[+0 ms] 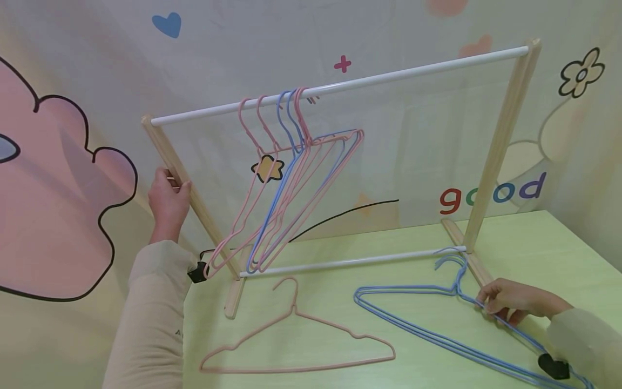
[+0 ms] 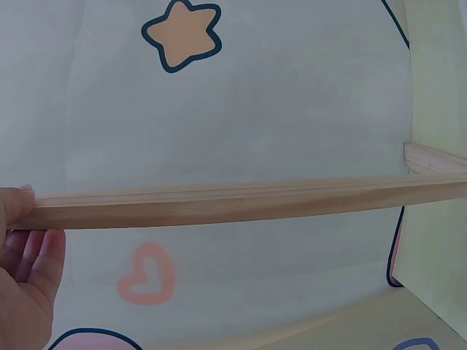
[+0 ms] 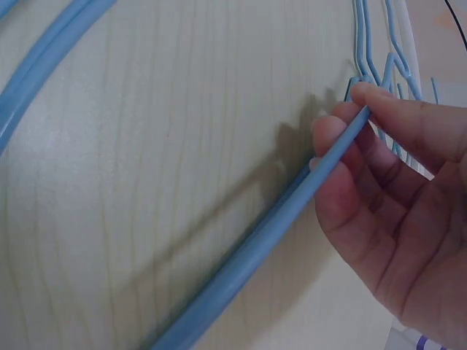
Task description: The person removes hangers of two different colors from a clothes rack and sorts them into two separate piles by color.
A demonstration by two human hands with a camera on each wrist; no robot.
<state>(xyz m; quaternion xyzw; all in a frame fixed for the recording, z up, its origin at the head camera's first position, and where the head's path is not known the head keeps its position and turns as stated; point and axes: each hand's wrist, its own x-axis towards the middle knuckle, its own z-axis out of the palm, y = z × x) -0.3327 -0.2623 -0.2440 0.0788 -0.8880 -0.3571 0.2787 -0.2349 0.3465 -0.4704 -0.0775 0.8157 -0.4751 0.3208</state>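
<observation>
beige fabric sleeve (image 1: 150, 308) nearest us: our left hand (image 1: 168, 204) grips a pale wooden post (image 1: 204, 219). our right hand (image 1: 520, 300) pinches 1 shoulder of stacked blue wire hangers (image 1: 457, 292) on the pale-green table (image 1: 515, 237), their long axis slanting left-to-right toward us, hooks left of the grip.

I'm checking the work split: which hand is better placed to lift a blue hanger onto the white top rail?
Probably the right hand: it pinches a blue hanger, while the left hand grips the left wooden post and would likely need to let go first.
</observation>
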